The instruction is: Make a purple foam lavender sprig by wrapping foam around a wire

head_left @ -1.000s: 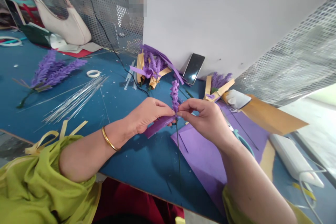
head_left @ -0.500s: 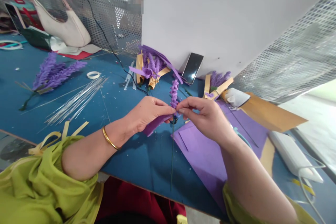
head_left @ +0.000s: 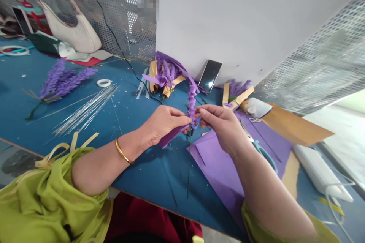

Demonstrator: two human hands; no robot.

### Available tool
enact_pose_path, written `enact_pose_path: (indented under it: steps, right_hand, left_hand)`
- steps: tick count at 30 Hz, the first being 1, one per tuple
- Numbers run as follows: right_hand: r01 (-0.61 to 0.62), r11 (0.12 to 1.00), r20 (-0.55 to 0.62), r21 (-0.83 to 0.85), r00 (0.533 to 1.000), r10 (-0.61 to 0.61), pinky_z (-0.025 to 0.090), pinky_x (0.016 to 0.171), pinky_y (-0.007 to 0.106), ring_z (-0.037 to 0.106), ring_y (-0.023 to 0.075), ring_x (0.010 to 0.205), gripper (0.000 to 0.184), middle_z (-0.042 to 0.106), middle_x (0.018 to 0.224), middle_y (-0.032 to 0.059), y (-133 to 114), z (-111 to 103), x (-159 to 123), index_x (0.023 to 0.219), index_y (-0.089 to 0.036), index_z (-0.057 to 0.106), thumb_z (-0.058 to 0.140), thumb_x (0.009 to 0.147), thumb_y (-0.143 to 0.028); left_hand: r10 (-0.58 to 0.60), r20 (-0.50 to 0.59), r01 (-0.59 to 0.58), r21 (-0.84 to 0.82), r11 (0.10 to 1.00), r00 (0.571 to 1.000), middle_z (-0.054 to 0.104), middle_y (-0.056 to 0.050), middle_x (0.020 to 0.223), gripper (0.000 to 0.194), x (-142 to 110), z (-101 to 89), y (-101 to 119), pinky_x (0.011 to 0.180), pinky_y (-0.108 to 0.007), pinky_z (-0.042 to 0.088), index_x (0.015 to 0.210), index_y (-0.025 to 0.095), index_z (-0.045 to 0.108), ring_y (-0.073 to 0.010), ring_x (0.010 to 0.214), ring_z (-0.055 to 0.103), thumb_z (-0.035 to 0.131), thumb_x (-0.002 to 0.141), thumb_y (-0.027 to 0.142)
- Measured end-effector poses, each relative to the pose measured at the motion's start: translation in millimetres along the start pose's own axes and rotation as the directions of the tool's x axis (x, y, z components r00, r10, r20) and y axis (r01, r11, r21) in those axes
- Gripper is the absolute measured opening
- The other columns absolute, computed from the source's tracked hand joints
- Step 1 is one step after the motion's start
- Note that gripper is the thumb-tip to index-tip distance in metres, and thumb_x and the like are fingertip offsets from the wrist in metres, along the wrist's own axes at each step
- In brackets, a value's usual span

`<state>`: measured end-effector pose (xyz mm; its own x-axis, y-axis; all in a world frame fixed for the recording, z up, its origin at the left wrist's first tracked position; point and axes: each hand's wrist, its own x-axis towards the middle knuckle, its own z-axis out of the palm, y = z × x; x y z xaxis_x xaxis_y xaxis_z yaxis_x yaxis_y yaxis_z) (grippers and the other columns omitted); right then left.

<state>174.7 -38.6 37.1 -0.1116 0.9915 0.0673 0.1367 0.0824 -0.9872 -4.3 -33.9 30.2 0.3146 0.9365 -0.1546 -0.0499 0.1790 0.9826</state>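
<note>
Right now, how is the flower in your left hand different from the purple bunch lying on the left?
The flower is a single spike; the bunch has several spikes together. The flower is held upright in the left hand, but the bunch lies on the table. The flower's stem looks thin and straight, the bunch's thicker and bent. Both are purple with green stems.

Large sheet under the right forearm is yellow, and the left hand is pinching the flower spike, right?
Not the colour: the head view shows the large sheet is purple. The left hand is pinching the flower spike, as you say.
</note>
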Motion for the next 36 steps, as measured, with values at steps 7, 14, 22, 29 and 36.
enact_pose_path:
  steps: [7,14,22,29,36]
  right_hand:
    - [-0.166,0.937,0.144,0.308,0.981,0.126,0.035,0.055,0.025,0.042,0.0073,0.055,0.021,0.058,0.067,-0.0023,4.2,7.4,-0.9,0.084,-0.018,0.073,0.08,0.071,-0.032]
    - [-0.151,0.944,0.101,0.294,0.987,0.127,0.031,0.052,0.024,0.041,0.0072,0.054,0.021,0.056,0.065,-0.0029,-1.7,0.7,1.2,0.076,-0.017,0.071,0.082,0.066,-0.031]
    - [-0.178,0.949,0.128,0.26,0.981,0.149,0.034,0.055,0.025,0.043,0.0078,0.056,0.026,0.057,0.065,-0.0037,-4.5,1.4,-0.9,0.069,-0.018,0.066,0.086,0.061,-0.032]
    - [-0.15,0.961,0.203,0.231,0.974,0.104,0.033,0.055,0.025,0.043,0.0079,0.057,0.019,0.055,0.063,-0.0035,-0.7,-0.9,-1.1,0.068,-0.017,0.065,0.081,0.069,-0.027]
    - [-0.027,0.998,0.047,0.055,0.999,0.024,0.029,0.053,0.027,0.041,0.0088,0.054,0.024,0.051,0.055,-0.0045,-4.5,4.7,-4.1,0.061,-0.018,0.059,0.08,0.068,-0.028]
  left_hand:
    - [-0.005,0.113,0.006,-0.007,1.0,0.994,0.071,-0.003,0.065,0.014,0.0,-2.5,-2.9,0.064,-0.022,0.05,0.069,0.015,0.076,-0.0109,0.062,0.064,0.076,0.074,0.029]
    - [-0.074,0.192,0.084,-0.042,0.996,0.979,0.073,-0.006,0.071,0.034,-0.7,-7.0,1.4,0.062,-0.024,0.052,0.075,0.014,0.076,-0.0128,0.06,0.065,0.072,0.08,0.048]
    - [-0.086,0.168,0.087,-0.002,0.996,0.982,0.071,-0.005,0.065,0.018,-2.4,-5.5,3.7,0.059,-0.024,0.053,0.064,0.015,0.074,-0.0131,0.057,0.065,0.07,0.076,0.028]
    - [-0.081,0.207,0.078,0.022,0.997,0.975,0.07,-0.004,0.063,0.019,-3.4,-6.3,2.2,0.059,-0.024,0.052,0.063,0.016,0.073,-0.013,0.057,0.064,0.069,0.076,0.028]
    - [-0.043,0.201,0.028,0.079,0.996,0.979,0.069,-0.004,0.062,0.022,-5.1,-5.7,3.6,0.057,-0.023,0.046,0.063,0.016,0.073,-0.0133,0.059,0.062,0.066,0.077,0.032]
